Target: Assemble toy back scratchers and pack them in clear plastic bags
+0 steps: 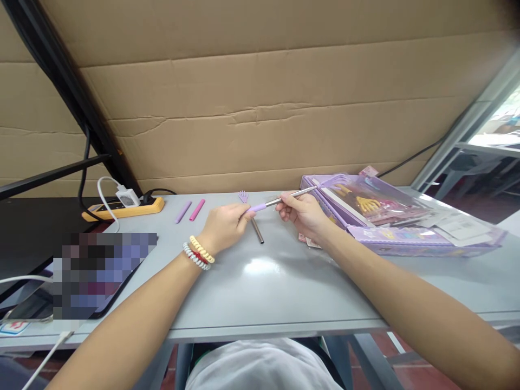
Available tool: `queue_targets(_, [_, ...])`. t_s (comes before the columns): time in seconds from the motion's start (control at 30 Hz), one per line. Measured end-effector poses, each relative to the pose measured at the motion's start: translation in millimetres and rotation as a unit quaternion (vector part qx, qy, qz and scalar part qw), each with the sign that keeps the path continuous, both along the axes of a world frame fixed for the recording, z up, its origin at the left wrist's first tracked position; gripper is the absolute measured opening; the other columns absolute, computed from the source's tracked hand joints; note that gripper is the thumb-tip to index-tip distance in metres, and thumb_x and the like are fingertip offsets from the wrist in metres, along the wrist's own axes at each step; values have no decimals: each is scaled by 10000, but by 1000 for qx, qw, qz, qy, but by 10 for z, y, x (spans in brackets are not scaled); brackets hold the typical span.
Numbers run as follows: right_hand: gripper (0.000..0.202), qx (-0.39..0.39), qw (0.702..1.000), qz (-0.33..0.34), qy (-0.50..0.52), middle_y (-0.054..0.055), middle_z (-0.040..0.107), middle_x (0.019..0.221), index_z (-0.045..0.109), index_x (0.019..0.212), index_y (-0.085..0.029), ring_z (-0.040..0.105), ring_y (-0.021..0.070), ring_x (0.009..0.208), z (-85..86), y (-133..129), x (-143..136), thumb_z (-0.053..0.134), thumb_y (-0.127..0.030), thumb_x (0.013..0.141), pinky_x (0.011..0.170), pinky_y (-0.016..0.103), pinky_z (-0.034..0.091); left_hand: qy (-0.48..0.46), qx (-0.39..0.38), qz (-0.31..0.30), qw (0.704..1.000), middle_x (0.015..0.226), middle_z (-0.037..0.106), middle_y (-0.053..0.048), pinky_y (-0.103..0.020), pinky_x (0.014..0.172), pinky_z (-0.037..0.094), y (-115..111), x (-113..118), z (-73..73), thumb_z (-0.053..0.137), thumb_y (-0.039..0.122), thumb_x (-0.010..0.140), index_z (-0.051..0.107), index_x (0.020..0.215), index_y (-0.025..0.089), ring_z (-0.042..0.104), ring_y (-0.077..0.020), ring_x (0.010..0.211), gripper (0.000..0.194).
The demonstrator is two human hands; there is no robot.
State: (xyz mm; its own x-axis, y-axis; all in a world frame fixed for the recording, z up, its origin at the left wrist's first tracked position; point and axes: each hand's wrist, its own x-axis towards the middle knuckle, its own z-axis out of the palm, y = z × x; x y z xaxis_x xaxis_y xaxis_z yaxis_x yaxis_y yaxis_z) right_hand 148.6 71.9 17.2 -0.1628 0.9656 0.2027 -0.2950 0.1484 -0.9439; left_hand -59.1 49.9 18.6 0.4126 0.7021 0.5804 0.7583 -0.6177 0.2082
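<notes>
Between my hands is a slim metal rod with a purple grip (258, 208) and a purple hand-shaped head at its right end. My left hand (227, 225) is closed around the purple grip. The fingers of my right hand (301, 214) pinch the metal part. Behind and below the rod, a second metal stick (257, 230) with a small purple hand-shaped head (243, 196) lies on the grey table (260, 303). Left of my left hand lie a purple tube (183, 212) and a pink tube (197, 209), side by side.
A purple box (406, 238) with clear plastic and yellow and pink hand-shaped pieces sits at the right. On the left are a yellow power strip (152, 207) with a white charger (128, 196), cables and a pixelated tablet (105, 276). Cardboard (260, 130) stands behind.
</notes>
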Motion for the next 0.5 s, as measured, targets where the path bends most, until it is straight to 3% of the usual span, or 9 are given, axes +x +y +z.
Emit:
queue_targets(0.13, [315, 19, 999, 33, -5, 22, 662, 609, 644, 740, -161, 534, 93, 484, -22, -5, 21, 789, -414, 620, 450, 223, 383, -20, -89, -15, 996, 540, 466, 23, -260, 515, 236, -42, 22, 60, 342, 377, 927, 514, 646, 177, 357, -106, 496, 386])
queue_targets(0.3, [289, 64, 995, 66, -44, 21, 662, 638, 642, 770, -168, 562, 106, 530, -47, 25, 54, 744, -425, 685, 470, 230, 398, -83, -226, -68, 968, 532, 395, 41, -240, 507, 274, -23, 31, 62, 321, 432, 908, 471, 633, 175, 343, -99, 500, 406])
queue_targets(0.4, [299, 52, 995, 58, -57, 17, 657, 637, 614, 753, -167, 560, 105, 522, -70, 37, 39, 733, -435, 692, 464, 226, 398, -86, -232, -64, 967, 551, 429, 37, -242, 516, 299, -7, 41, 19, 323, 471, 901, 508, 659, 174, 374, -105, 517, 426])
queue_targets(0.5, [312, 33, 997, 24, -64, 12, 639, 605, 599, 718, -158, 538, 94, 496, -99, 41, -2, 736, -437, 684, 450, 217, 393, -49, -180, -43, 981, 600, 516, 31, -250, 546, 328, 11, 41, -28, 418, 447, 872, 574, 788, 187, 441, -122, 550, 315])
